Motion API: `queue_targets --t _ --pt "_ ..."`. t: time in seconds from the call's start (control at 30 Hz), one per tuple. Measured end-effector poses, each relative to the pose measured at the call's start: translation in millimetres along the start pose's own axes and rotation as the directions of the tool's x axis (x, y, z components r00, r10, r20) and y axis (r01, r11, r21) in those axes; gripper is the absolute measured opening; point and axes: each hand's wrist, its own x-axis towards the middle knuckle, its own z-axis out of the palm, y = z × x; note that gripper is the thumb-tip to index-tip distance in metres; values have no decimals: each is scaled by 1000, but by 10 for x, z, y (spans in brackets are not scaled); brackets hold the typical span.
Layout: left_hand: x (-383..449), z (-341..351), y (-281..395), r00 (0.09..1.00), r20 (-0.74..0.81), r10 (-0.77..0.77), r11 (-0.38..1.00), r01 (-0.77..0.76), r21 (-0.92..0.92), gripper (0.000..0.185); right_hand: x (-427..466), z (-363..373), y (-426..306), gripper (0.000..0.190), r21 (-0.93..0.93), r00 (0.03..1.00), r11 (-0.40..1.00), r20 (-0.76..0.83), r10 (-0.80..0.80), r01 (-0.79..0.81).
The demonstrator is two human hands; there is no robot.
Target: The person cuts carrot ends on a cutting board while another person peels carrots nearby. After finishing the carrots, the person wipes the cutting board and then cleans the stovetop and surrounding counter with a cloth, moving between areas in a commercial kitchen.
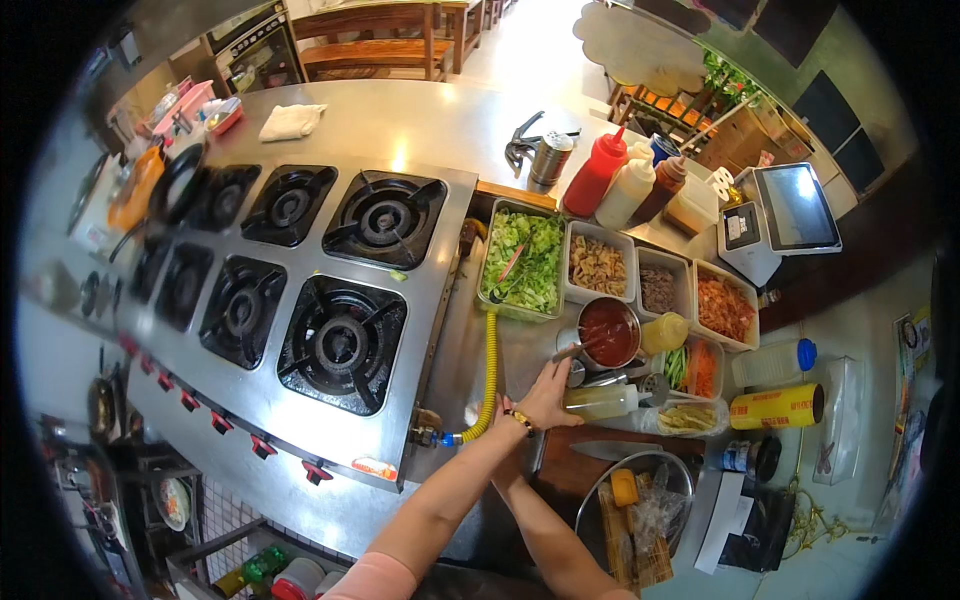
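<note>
My left hand (pixel 546 396) reaches across the steel counter, thumb apart from the fingers, a beaded bracelet at the wrist. Its fingertips are by the handle of a utensil (pixel 573 351) standing in a steel pot of red sauce (pixel 609 330); a firm grip cannot be made out. Beside the thumb lies a squeeze bottle of pale yellow liquid (pixel 600 402). Crossing beneath the left forearm, my right hand (pixel 504 414) is mostly hidden, near a coiled yellow hose (pixel 491 375). Behind the pot stand tubs of chopped lettuce (pixel 523 259), cooked meat (pixel 598 264) and shredded orange-red food (pixel 724 306).
A gas range (pixel 420 315) with several burners fills the left side. On the right, a knife (pixel 616 450) lies on a wooden board (pixel 564 454), beside a glass lid (pixel 583 501) with bamboo mats. Sauce bottles (pixel 596 174) and a touchscreen terminal (pixel 796 206) stand at the back.
</note>
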Motion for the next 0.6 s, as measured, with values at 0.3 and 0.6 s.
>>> queue_targets --t 0.3,0.6 --pt "34 113 132 988 129 -79 948 34 316 132 67 -710 -563 47 -408 976 897 200 -91 167" --pt "-232 -91 36 996 68 50 909 -74 409 122 43 -2429 -608 14 -92 987 996 -163 -11 -4"
